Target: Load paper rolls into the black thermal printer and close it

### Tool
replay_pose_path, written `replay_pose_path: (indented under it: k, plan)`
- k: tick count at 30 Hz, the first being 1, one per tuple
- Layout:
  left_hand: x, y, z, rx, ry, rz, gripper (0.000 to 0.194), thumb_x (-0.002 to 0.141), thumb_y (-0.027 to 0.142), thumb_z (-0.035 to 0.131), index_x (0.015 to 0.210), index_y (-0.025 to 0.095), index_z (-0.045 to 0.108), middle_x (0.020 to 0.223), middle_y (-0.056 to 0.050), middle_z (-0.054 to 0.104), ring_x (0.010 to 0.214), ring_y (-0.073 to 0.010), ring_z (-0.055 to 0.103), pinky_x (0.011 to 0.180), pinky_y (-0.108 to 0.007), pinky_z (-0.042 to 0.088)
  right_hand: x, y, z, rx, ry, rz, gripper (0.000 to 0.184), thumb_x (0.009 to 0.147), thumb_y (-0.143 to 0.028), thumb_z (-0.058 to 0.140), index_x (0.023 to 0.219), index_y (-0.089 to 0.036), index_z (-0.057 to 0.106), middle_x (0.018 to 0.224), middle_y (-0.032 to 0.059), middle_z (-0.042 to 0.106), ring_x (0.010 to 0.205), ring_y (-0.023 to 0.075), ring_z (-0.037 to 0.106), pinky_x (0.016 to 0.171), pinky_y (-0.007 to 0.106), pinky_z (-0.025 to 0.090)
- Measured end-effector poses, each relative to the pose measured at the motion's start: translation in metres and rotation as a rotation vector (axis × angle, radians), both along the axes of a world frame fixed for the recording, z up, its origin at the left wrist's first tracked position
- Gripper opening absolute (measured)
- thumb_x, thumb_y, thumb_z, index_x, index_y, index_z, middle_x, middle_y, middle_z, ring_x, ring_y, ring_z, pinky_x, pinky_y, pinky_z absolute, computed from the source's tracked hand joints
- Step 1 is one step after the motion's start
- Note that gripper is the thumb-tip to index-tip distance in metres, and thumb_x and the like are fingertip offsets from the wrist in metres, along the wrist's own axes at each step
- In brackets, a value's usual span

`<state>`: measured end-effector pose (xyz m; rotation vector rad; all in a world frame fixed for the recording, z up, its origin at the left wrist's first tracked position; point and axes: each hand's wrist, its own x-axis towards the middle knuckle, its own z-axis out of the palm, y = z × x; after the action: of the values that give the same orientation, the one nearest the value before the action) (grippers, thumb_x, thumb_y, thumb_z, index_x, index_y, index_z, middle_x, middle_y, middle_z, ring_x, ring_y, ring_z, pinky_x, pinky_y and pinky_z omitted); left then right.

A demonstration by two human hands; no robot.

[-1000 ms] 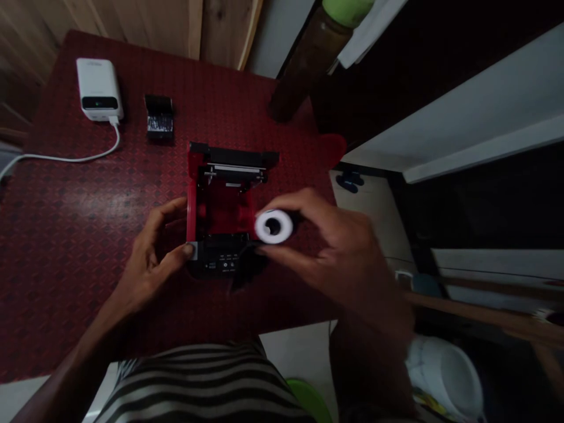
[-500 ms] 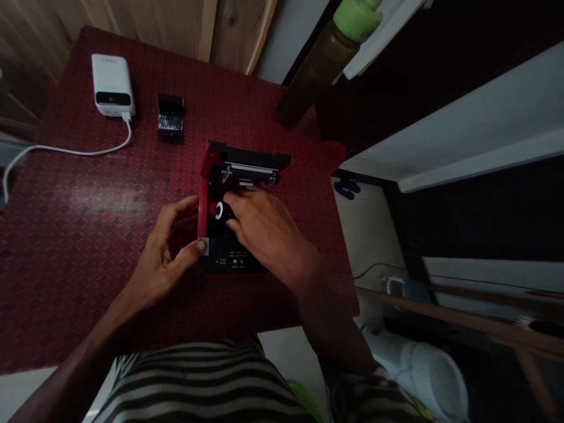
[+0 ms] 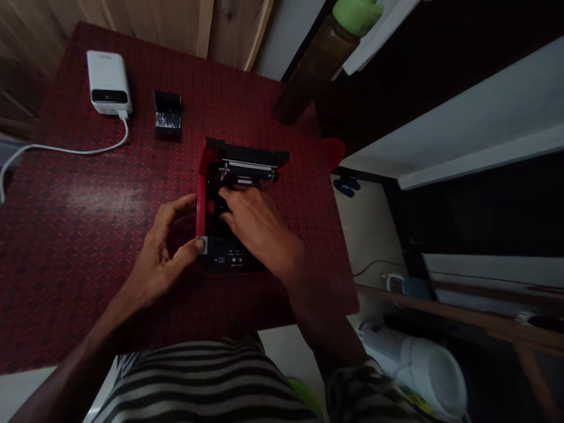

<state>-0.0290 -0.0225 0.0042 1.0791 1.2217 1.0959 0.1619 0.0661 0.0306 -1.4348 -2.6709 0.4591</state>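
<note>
I count two hands, one printer, one power bank, one white cable, one bottle, two slippers.

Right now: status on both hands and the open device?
Left hand touching device, left side. Right hand inside, blocking view; grip unclear. Lid raised.

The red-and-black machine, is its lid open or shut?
Open: the lid stands raised at the far side, and the right hand reaches inside.

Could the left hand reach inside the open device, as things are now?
Probably not easily: the right hand reaches into the open device and covers much of its opening. The left hand is at its left side.
</note>
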Motion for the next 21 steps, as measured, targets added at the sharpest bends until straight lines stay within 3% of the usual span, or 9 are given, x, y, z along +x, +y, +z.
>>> replay_pose_path:
  k: [5, 8, 10, 14, 21]
  plan:
    - [-0.001, 0.001, 0.0, 0.028, 0.011, -0.01, 0.068, 0.094, 0.046, 0.081, 0.155, 0.025, 0.06, 0.162, -0.016, 0.064, 0.152, -0.044, 0.06, 0.124, -0.066, 0.051, 0.018, -0.007, 0.021, -0.077, 0.22, 0.08, 0.048, 0.101, 0.007, 0.05, 0.122, -0.025, 0.079, 0.128, 0.0056, 0.082, 0.121, 0.023, 0.077, 0.109, 0.041, 0.06]
    - [-0.001, 0.001, 0.002, 0.023, 0.028, -0.009, 0.067, 0.096, 0.047, 0.08, 0.156, 0.026, 0.06, 0.163, -0.015, 0.064, 0.153, -0.0438, 0.059, 0.125, -0.066, 0.051, 0.029, -0.013, 0.036, -0.139, 0.306, 0.226, 0.045, 0.102, 0.005, 0.054, 0.116, -0.027, 0.083, 0.124, 0.0023, 0.084, 0.121, 0.0224, 0.077, 0.112, 0.045, 0.06]
    - [0.0, 0.001, 0.003, 0.017, 0.037, -0.006, 0.068, 0.096, 0.048, 0.079, 0.157, 0.026, 0.059, 0.162, -0.015, 0.064, 0.153, -0.044, 0.059, 0.125, -0.067, 0.051, 0.032, -0.014, 0.041, -0.165, 0.308, 0.264, 0.039, 0.103, 0.002, 0.057, 0.107, -0.026, 0.084, 0.113, 0.0023, 0.086, 0.111, 0.0226, 0.078, 0.107, 0.044, 0.061]
    - [-0.001, 0.0, 0.001, 0.018, 0.041, -0.005, 0.069, 0.095, 0.048, 0.081, 0.157, 0.026, 0.06, 0.162, -0.015, 0.065, 0.148, -0.0438, 0.063, 0.123, -0.066, 0.052, 0.033, -0.014, 0.037, -0.129, 0.265, 0.231, 0.03, 0.107, -0.003, 0.062, 0.095, -0.022, 0.082, 0.098, 0.0037, 0.082, 0.094, 0.0214, 0.072, 0.092, 0.039, 0.06]
    - [-0.011, 0.015, 0.001, 0.092, 0.112, 0.086, 0.057, 0.099, 0.053, 0.078, 0.151, 0.031, 0.068, 0.154, -0.01, 0.071, 0.144, -0.0408, 0.066, 0.12, -0.06, 0.055, 0.04, -0.041, 0.03, 0.155, 0.392, 0.054, 0.027, 0.112, -0.011, 0.062, 0.102, -0.023, 0.084, 0.099, 0.0055, 0.077, 0.097, 0.0214, 0.069, 0.086, 0.036, 0.06]
